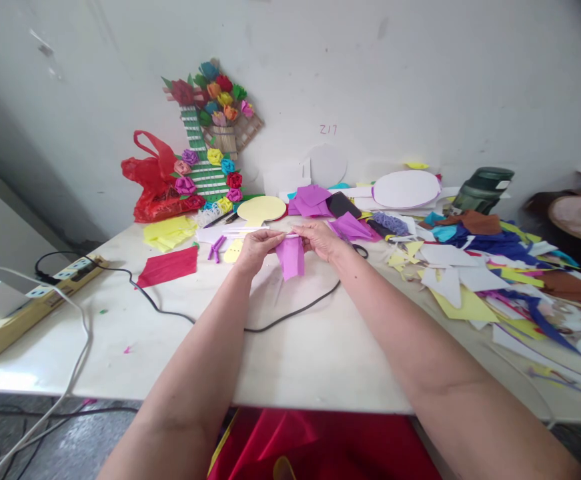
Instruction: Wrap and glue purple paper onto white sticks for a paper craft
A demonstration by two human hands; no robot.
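The left hand (259, 249) and right hand (321, 241) pinch the upper edge of the purple crepe-paper piece (291, 259); its free portion hangs at 6 o'clock from the grip. Purple sticks (217, 248) lie at the left hand's 9 o'clock.

Surface: white bench (320, 367). Landmark: red paper sheet (167, 267), lying flat. Noted just behind sheet, yellow paper (170, 232); just right of it, small purple rolls (217, 249); to its left, power strip (45, 303); in front, black cable (175, 313) passing close; far to its right, heap of mixed paper scraps (470, 267).
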